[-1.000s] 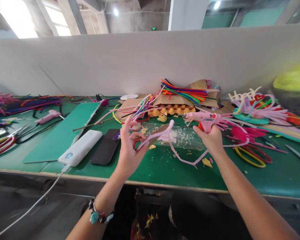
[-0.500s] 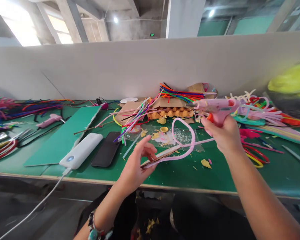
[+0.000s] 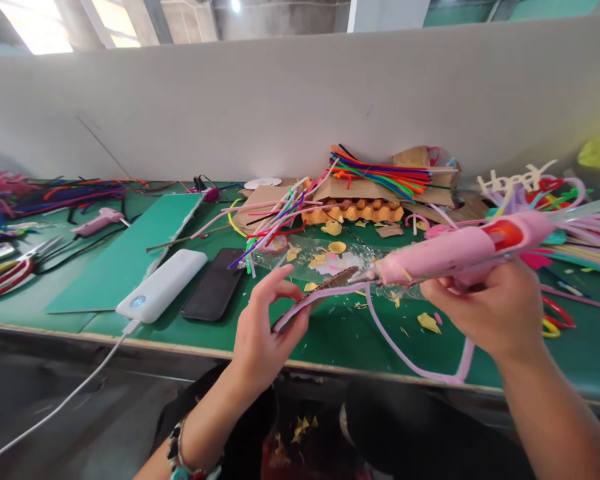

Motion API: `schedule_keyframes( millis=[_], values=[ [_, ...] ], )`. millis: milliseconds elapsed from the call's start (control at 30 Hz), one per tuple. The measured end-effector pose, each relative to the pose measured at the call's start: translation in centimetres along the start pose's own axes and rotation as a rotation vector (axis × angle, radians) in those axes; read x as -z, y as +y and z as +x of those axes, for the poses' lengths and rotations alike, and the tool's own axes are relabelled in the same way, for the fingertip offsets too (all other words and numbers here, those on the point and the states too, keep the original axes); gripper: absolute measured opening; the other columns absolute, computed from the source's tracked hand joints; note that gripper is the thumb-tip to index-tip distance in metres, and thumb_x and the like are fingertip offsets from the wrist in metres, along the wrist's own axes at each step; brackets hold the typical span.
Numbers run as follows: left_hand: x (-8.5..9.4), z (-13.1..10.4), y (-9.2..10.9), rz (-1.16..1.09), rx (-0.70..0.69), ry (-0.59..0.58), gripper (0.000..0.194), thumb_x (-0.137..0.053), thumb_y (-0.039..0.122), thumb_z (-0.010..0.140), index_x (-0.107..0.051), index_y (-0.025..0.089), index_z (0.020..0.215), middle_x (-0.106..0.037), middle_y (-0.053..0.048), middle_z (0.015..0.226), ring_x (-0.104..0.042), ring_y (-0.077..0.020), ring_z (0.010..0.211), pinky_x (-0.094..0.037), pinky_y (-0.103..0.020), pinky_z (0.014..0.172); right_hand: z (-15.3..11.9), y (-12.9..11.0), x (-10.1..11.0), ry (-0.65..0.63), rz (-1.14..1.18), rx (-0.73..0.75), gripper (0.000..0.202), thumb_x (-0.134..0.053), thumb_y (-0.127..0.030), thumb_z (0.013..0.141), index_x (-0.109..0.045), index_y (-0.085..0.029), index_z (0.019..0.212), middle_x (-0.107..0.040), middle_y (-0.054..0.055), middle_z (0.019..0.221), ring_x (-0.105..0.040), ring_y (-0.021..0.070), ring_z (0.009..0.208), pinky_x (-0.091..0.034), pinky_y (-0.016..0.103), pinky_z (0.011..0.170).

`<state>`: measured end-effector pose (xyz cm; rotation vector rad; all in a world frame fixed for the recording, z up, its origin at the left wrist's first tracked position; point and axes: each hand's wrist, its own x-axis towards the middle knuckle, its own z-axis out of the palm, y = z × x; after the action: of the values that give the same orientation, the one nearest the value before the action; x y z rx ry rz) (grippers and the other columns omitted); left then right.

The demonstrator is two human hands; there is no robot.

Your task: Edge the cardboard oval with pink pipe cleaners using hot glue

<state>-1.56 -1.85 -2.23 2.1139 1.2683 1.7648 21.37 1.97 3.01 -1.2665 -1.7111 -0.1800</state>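
Cardboard piece (image 3: 338, 281), in the head view, tilts above the counter (image 3: 330, 343), its near end pinched in the left grip (image 3: 270, 333) with a lilac strip (image 3: 433, 375) along its edge; the right grip (image 3: 500, 310) is closed around a pink glue gun (image 3: 440, 257). Positioning the nozzle at the far end seems in hand; whether it touches, I cannot tell. Any move there calls for a steady edge and fingers off the tip. The strip's loop sags near the counter's front edge; the phone (image 3: 214, 285) limits room leftward, the egg tray (image 3: 355, 212) lies behind.
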Motion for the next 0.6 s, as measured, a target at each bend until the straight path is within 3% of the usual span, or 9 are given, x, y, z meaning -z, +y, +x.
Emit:
schedule_keyframes(
  millis=[300, 600],
  values=[
    [0.1, 0.0, 0.7, 0.041, -0.04, -0.006, 0.047, -0.054, 0.007, 0.076, -0.039, 0.022, 0.118, -0.061, 0.001, 0.079, -0.061, -0.0106, 0.071, -0.052, -0.025, 0.071, 0.0, -1.2, -0.4, -0.008, -0.093, 0.084, 0.038, -0.052, -0.035, 0.058, -0.021, -0.024, 0.039, -0.029, -0.005, 0.029, -0.028, 0.0068, 0.029, -0.024, 0.024, 0.033],
    [0.6, 1.0, 1.2, 0.159, -0.114, -0.067, 0.026, -0.053, 0.007, 0.077, -0.053, 0.017, 0.101, -0.059, 0.001, 0.076, -0.058, -0.0092, 0.069, -0.049, -0.019, 0.066, 0.0, -1.2, -0.8, -0.013, -0.073, 0.094, 0.038, -0.054, -0.034, 0.058, -0.022, -0.023, 0.04, -0.029, -0.006, 0.031, -0.028, 0.0064, 0.03, -0.024, 0.024, 0.036]
  ],
)
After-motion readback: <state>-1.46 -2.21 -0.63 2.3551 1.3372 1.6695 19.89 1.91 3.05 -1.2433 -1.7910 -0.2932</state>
